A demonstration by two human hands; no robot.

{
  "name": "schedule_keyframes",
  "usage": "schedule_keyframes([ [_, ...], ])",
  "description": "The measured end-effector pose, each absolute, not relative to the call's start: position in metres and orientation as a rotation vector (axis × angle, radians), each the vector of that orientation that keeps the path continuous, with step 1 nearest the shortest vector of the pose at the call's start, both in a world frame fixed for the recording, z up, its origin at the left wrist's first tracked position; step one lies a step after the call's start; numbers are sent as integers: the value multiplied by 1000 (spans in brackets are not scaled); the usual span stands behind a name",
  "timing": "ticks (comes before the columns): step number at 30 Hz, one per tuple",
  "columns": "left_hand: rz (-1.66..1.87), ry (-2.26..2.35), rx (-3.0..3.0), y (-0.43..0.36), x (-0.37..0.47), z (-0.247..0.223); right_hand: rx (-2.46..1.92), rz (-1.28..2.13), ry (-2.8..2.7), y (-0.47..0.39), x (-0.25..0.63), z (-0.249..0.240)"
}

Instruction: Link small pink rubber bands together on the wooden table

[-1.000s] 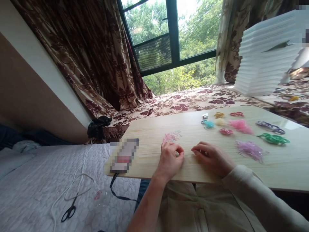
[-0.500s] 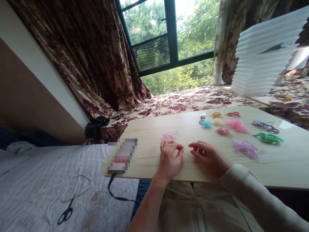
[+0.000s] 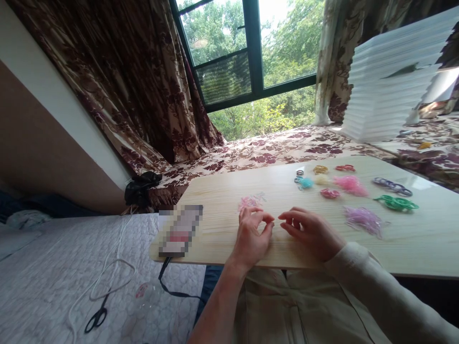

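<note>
My left hand (image 3: 253, 234) is over the wooden board (image 3: 215, 239) near its front edge, thumb and forefinger pinched together. What it holds, if anything, is too small to make out. Just behind its knuckles lies a loose pile of pale pink and white bits (image 3: 251, 200). My right hand (image 3: 310, 231) faces it across a small gap, its thumb and fingertips close together; nothing between them can be made out. Right of it lies a lilac pile (image 3: 364, 220), with a pink pile (image 3: 350, 185) and green rings (image 3: 397, 202) beyond.
A blurred-out flat device (image 3: 181, 231) lies at the board's left end, a dark strap hanging from it. Small blue, yellow, red and purple-grey (image 3: 392, 187) pieces sit at the back right. Black scissors (image 3: 96, 320) and a white cord lie on the bedding at left.
My hands have come slightly closer together, narrowing the gap between the fingertips. The view has shifted very slightly.
</note>
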State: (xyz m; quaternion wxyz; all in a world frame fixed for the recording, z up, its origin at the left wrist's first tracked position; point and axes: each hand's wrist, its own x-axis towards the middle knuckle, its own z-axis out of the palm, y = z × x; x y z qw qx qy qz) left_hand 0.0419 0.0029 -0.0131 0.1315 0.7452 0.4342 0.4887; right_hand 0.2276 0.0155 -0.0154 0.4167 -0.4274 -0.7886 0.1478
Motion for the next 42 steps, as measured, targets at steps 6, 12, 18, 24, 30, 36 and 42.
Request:
schedule_keyframes([
  [6, 1397, 1247, 2192, 2, 42, -12, -1063, 361, -1994, 16, 229, -16],
  [12, 1397, 1263, 2198, 2, 42, -12, -1062, 358, -2035, 15, 228, -11],
  [18, 1447, 1390, 2169, 2, 42, -12, -1070, 339, -2017, 15, 229, -13],
  [24, 1302, 1590, 2302, 0, 44, -13, -1054, 290, -1990, 15, 229, -12],
  [30, 1067, 1630, 2478, -1, 46, -16, -1103, 145, -1981, -10, 254, 13],
  [36, 1140, 1637, 2468, 0, 46, -18, -1368, -127, -2059, -14, 338, 59],
  [42, 1210, 1668, 2471, -1, 47, -18, -1877, -152, -2129, 68, 398, 88],
])
